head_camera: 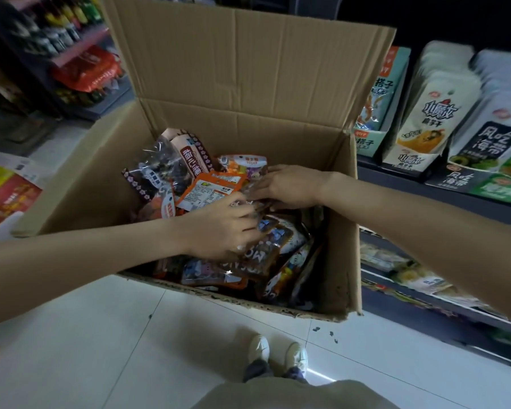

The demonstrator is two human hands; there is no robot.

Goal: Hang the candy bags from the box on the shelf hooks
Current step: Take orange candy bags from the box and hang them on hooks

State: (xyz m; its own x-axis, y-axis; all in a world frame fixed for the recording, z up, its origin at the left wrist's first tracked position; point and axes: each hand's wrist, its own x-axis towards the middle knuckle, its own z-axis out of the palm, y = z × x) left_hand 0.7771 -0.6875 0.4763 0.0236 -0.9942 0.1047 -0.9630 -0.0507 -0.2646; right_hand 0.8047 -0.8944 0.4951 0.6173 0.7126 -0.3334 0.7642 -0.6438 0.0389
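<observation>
Reaching both hands into the open cardboard box (341, 231) on the white tiled floor (106, 335), among the heaped candy bags (210, 190). Left hand (219, 228) curled round a bag at mid-pile; right hand (289, 187) flat, fingers straight, pressing bags just beyond. Shelves (437, 184) of packets at right.

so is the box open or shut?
Open: the cardboard box has its back flap standing up, candy bags exposed, both hands inside.
</observation>
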